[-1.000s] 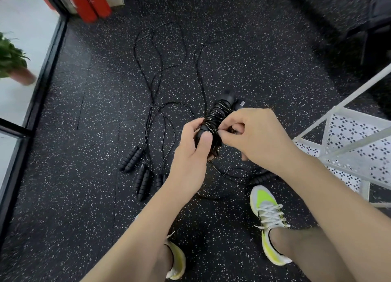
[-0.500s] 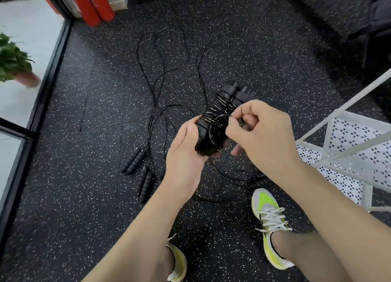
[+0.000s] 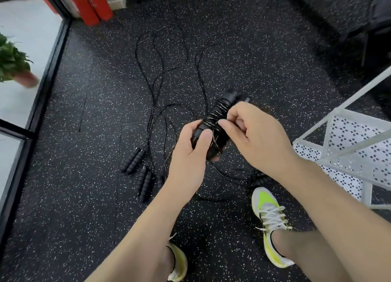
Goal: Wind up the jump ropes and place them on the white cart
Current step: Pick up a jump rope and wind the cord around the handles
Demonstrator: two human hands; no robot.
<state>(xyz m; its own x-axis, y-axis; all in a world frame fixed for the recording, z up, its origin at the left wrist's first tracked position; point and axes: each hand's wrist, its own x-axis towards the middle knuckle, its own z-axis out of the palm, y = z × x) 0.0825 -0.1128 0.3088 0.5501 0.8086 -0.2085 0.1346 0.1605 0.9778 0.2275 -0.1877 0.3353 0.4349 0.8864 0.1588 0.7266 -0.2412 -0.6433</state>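
Observation:
My left hand (image 3: 193, 152) grips the lower end of a pair of black jump-rope handles (image 3: 220, 112) with cord wound round them, held above the floor. My right hand (image 3: 251, 133) pinches the thin black cord against the wound bundle. A loose tail of that cord (image 3: 224, 173) hangs down to the floor. Other black jump ropes lie on the speckled floor: two handle pairs (image 3: 133, 161) (image 3: 145, 183) at lower left, with their cords (image 3: 156, 70) looping away from me. The white perforated cart (image 3: 349, 154) stands at the right.
My two feet in yellow-and-white shoes (image 3: 269, 222) stand below the hands. Another black handle (image 3: 259, 180) lies by the right shoe. A glass partition with a black frame (image 3: 42, 87) runs along the left, a potted plant (image 3: 12, 63) behind it. Red cylinders (image 3: 93, 4) stand at the back left.
The wound handles tilted and shifted slightly in my hands as my right hand carried the cord round the bundle; my left thumb now presses on the lower end.

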